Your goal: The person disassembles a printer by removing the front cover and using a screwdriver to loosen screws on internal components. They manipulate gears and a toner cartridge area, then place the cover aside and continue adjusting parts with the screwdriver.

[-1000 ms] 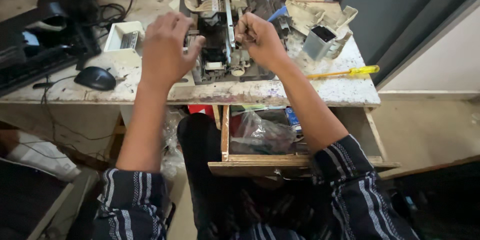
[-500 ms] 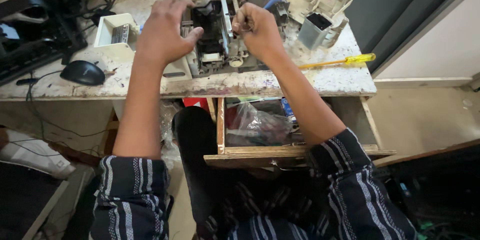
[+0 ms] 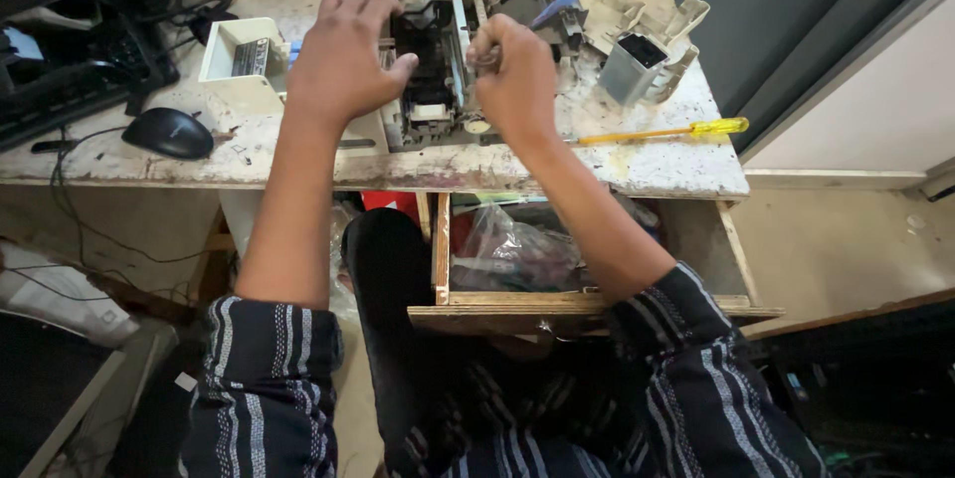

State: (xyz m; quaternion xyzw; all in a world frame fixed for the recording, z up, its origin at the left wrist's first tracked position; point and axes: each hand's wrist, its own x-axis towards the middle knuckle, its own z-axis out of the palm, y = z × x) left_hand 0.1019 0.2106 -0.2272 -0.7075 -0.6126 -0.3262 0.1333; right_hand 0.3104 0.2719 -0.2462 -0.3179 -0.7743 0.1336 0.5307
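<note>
Both hands have kept their places on the opened grey and black printer mechanism (image 3: 438, 50) since the earlier frames, while the view has tipped down slightly, bringing more of the open wooden drawer (image 3: 587, 304) into sight. That mechanism sits at the far middle of the worn, paint-stained bench (image 3: 298, 165). Left hand (image 3: 343, 65) lies spread over its left side, fingers (image 3: 363, 10) released and resting flat on top, thumb against the black inner part. Right hand (image 3: 512, 80) is clenched into a fist just right of the centre rail (whatever it grips is hidden inside). Right of it lies a yellow-handled screwdriver (image 3: 662, 132), near a grey plastic housing piece (image 3: 647, 60). A black computer mouse (image 3: 169, 132) sits far left, beside a white open box (image 3: 239, 50).
</note>
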